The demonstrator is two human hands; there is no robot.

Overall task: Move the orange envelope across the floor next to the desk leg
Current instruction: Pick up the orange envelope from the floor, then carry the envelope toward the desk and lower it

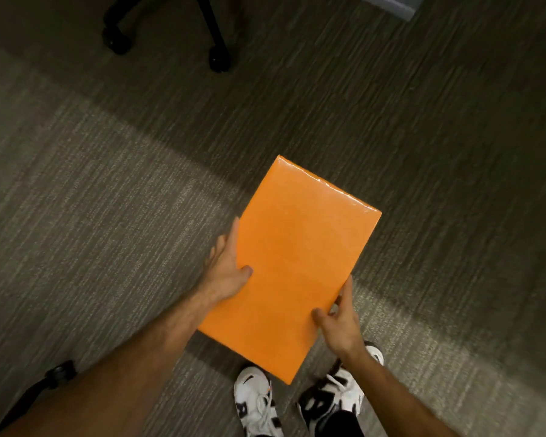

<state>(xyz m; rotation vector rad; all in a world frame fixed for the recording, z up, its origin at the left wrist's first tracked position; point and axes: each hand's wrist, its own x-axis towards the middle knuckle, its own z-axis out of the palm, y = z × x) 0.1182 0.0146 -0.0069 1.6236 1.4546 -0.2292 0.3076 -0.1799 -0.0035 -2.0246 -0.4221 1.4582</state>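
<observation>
A person stands on the carpet (108, 200) holding an orange envelope (292, 266) in the air above white-and-black shoes (256, 402). The left hand (226, 266) clamps its left edge, thumb on top, fingers along the side. The right hand (339, 323) pinches its lower right edge. A chair base (212, 33) on castors stands well beyond, at the top.

Dim, soft picture: a shadow band crosses the carpet (108, 184), with glare on the envelope (297, 263) edge.
</observation>
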